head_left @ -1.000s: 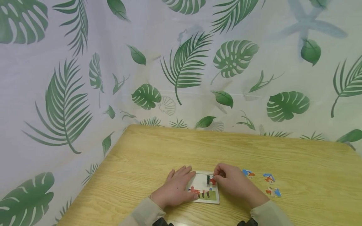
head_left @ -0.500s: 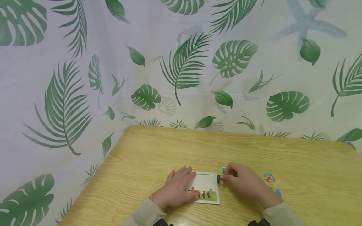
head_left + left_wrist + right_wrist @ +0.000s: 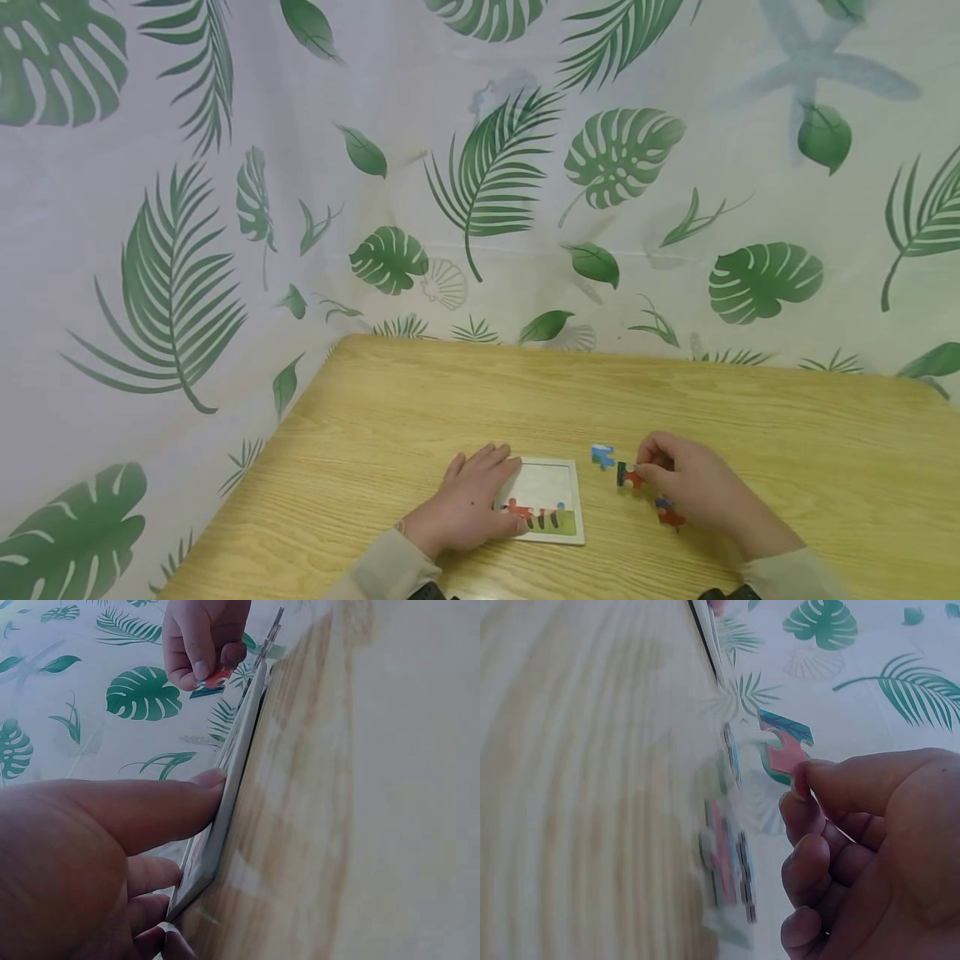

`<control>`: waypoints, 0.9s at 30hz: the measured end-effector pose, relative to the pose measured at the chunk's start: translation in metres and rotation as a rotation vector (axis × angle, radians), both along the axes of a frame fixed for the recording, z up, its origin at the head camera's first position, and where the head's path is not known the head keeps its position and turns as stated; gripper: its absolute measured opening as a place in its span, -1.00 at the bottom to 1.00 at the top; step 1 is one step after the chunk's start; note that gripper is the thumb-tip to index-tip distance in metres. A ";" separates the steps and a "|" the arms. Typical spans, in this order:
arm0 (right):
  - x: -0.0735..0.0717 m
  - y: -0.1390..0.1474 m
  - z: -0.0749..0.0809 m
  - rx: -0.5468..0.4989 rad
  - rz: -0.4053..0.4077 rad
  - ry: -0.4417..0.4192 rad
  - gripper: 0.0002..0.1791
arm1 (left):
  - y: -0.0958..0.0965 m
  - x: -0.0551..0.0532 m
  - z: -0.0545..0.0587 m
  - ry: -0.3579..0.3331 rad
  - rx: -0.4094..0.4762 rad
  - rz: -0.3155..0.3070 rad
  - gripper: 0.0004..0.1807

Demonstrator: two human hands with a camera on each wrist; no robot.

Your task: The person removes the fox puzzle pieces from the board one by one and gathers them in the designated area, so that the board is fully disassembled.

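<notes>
My left hand point(image 3: 468, 504) lies spread on the left side of a white puzzle tray point(image 3: 546, 483), its thumb at the near edge. Along the tray's lower part sit joined pieces with red, green and dark stripes; the hand covers some of that strip. Between thumb and fingertips, my right hand point(image 3: 693, 483) pinches a red puzzle piece point(image 3: 628, 476) with a dark green edge, to the right of the tray. In the right wrist view the held piece point(image 3: 787, 746) is raised off the table.
A blue and green piece point(image 3: 602, 455) lies just right of the tray. Another, red and blue piece point(image 3: 667, 512) is below the right hand. The wooden table point(image 3: 420, 400) meets a leaf-print cloth point(image 3: 510, 292) at the back.
My right hand has moved right, taking the red piece from above the tray to beside it. Loose pieces at the right are now hidden behind that hand. The left hand stays put.
</notes>
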State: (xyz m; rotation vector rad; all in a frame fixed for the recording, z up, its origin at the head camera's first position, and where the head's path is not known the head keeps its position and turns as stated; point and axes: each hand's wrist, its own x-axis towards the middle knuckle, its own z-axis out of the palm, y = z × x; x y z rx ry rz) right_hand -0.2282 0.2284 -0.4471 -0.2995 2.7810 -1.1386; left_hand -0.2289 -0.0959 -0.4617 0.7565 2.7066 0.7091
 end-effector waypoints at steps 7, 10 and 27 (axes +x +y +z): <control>0.002 0.010 0.001 -0.001 0.001 -0.014 -0.90 | 0.000 -0.003 -0.003 -0.005 0.012 -0.020 -0.13; 0.002 0.009 -0.002 0.009 0.017 -0.014 -0.91 | 0.000 -0.003 -0.004 -0.001 0.012 -0.023 -0.12; 0.007 -0.030 -0.013 0.253 0.061 0.043 -0.83 | -0.001 -0.002 -0.004 0.001 0.014 -0.016 -0.11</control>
